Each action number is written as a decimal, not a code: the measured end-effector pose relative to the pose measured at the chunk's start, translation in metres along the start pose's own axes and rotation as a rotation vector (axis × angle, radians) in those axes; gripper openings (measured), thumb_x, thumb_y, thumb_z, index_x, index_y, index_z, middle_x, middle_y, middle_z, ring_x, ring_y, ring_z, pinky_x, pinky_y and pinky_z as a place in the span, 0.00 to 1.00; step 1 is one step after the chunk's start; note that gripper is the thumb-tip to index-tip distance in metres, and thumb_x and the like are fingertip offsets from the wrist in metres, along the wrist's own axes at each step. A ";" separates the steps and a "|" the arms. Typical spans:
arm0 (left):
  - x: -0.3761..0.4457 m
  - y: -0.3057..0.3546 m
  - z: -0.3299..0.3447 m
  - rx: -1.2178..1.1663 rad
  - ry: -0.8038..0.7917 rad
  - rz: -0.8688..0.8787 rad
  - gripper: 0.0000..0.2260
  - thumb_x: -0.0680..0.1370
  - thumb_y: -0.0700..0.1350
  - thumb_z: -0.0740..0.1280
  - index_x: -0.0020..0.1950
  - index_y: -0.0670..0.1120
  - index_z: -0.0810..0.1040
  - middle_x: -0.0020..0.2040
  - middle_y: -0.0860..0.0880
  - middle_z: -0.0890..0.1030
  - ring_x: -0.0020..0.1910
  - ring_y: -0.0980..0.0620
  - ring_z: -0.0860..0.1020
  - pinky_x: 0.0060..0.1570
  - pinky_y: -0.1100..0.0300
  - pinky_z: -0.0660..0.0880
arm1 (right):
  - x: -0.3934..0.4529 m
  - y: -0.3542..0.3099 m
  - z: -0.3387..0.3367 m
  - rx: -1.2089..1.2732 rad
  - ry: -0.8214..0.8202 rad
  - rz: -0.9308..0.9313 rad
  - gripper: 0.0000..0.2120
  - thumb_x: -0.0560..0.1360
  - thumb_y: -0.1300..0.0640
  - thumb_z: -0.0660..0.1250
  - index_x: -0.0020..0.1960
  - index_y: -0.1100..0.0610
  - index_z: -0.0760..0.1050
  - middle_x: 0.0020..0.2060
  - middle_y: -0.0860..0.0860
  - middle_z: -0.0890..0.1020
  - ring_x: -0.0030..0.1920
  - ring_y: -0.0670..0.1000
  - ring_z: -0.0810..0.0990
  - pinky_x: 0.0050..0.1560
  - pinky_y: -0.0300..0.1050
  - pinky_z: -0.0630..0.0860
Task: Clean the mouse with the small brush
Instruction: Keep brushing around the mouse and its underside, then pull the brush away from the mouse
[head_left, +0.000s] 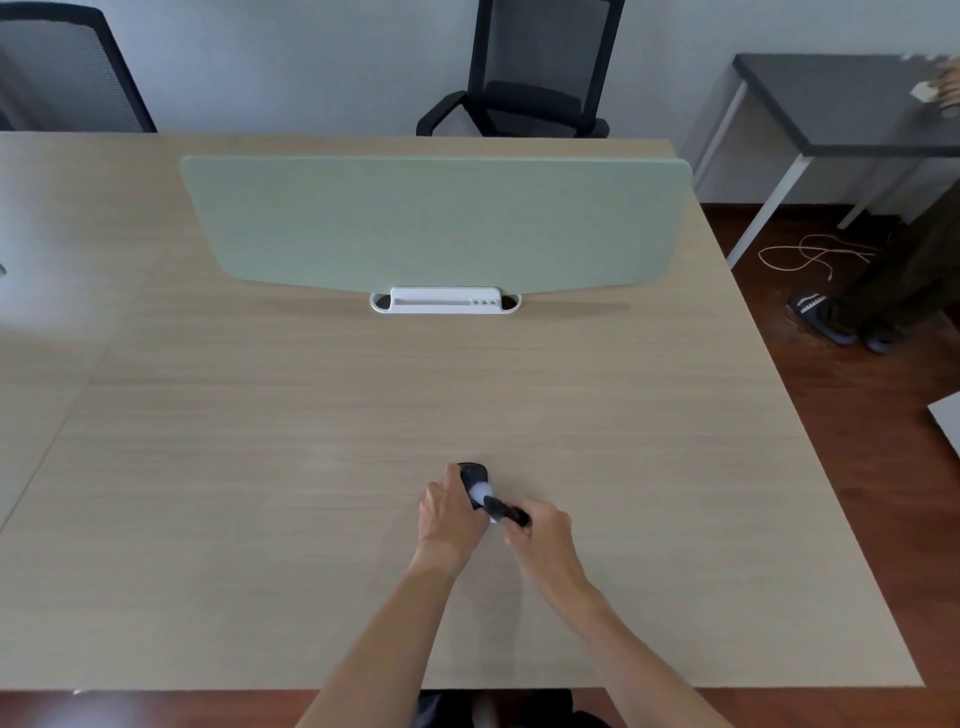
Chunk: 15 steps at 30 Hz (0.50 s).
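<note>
The left hand (451, 512) is closed around the black mouse (474, 475) and holds it on the table (260, 467), the fingers curled over its left side. The right hand (543, 527) is closed on the dark handle of the small brush (501, 508). The white bristles of the brush touch the top of the mouse, and they look blurred.

The table is wide, of pale wood, and the mouse is near its front edge, a little right of the middle. Further back a pale green divider panel (436, 223) stands upright across the table, with a white holder (445, 301) at its foot. Behind the table are two black mesh chairs (540, 67), and on the right a dark side table (852, 104) stands on a brown wooden floor (857, 415).

The long axis of the mouse runs away from the person, tilted slightly left. The brush lies diagonal, with the handle toward the right hand and the bristles pointing up-left.
</note>
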<state>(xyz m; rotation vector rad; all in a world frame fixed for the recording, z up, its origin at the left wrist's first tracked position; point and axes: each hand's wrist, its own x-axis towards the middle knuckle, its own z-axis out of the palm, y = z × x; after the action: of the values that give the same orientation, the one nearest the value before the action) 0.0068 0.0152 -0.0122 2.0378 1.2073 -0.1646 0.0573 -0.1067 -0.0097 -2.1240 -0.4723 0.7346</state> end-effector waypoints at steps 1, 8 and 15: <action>0.001 0.001 -0.001 0.011 -0.015 -0.002 0.22 0.70 0.42 0.69 0.63 0.45 0.70 0.52 0.41 0.78 0.49 0.41 0.77 0.42 0.54 0.74 | -0.001 0.003 -0.002 -0.031 0.006 -0.019 0.13 0.74 0.60 0.66 0.31 0.59 0.70 0.26 0.49 0.69 0.28 0.47 0.62 0.30 0.43 0.60; -0.001 -0.005 -0.003 0.038 -0.024 0.020 0.25 0.69 0.42 0.69 0.65 0.47 0.69 0.51 0.42 0.77 0.47 0.42 0.76 0.44 0.51 0.78 | -0.006 0.012 -0.025 -0.023 0.135 -0.067 0.12 0.77 0.64 0.61 0.48 0.50 0.80 0.31 0.41 0.70 0.33 0.43 0.70 0.36 0.34 0.64; -0.008 -0.013 0.004 0.027 -0.031 0.028 0.28 0.71 0.46 0.69 0.70 0.48 0.65 0.55 0.41 0.75 0.53 0.41 0.76 0.48 0.55 0.74 | -0.016 0.044 -0.012 -0.381 0.175 -0.065 0.18 0.82 0.59 0.58 0.71 0.57 0.72 0.48 0.52 0.77 0.48 0.53 0.78 0.50 0.45 0.75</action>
<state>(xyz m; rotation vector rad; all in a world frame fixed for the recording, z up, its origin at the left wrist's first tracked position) -0.0071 0.0104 -0.0177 2.0671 1.1628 -0.1995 0.0565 -0.1490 -0.0338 -2.4868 -0.6213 0.4406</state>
